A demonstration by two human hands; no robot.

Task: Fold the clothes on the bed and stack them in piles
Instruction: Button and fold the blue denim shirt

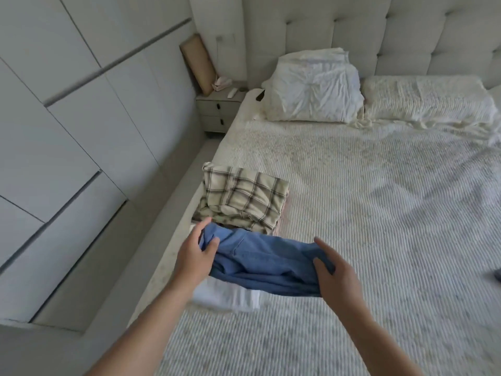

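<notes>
A folded blue denim garment (263,263) hangs between both hands just above the bed's left edge. My left hand (193,257) grips its left end and my right hand (334,279) grips its right end. Under it lies a folded white garment (230,295) on the bedspread. Just beyond, a folded cream plaid garment (244,199) tops a small pile by the bed's left edge.
The ribbed white bedspread (366,213) stretches to the right. Pillows (314,88) rest against the tufted headboard. A nightstand (217,109) stands at the far left corner, and white wardrobe doors (67,131) run along the left. A dark item (497,276) shows at the right edge.
</notes>
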